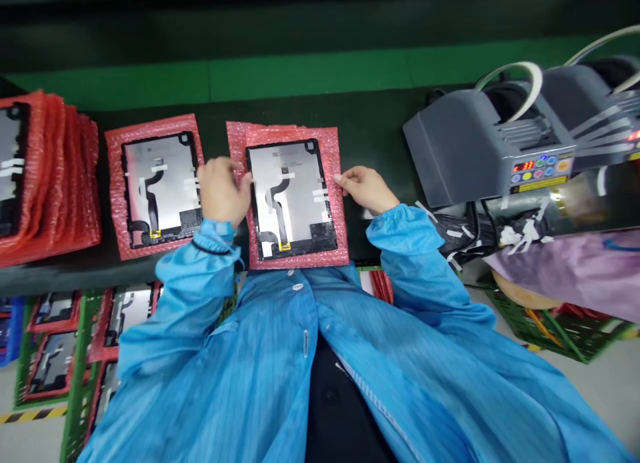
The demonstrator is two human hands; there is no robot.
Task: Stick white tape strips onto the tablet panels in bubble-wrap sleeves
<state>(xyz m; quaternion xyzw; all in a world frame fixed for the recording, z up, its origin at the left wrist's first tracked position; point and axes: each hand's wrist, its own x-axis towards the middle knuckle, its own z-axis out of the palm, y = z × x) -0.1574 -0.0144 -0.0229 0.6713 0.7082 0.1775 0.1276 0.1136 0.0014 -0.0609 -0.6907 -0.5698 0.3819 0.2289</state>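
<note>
A screen panel (300, 203) with a silver back, dark edges and a black flex cable lies on pink bubble wrap (341, 236) in front of me. My right hand (367, 188) pinches the right edge of that wrap between thumb and fingers. At the panel's left edge is my left hand (225, 191), back up, fingers curled and slightly blurred; whether it grips anything is hidden. Left of it a second panel (173, 196) rests on its own pink wrap (116, 203), partly behind my left hand.
A tall stack of pink-wrapped panels (75, 183) stands at the far left. Grey machines (460, 150) with a lit display sit at the right, near bundled black cables (470, 233). Below the table are green crates (75, 383). A person's purple sleeve (575, 270) shows at right.
</note>
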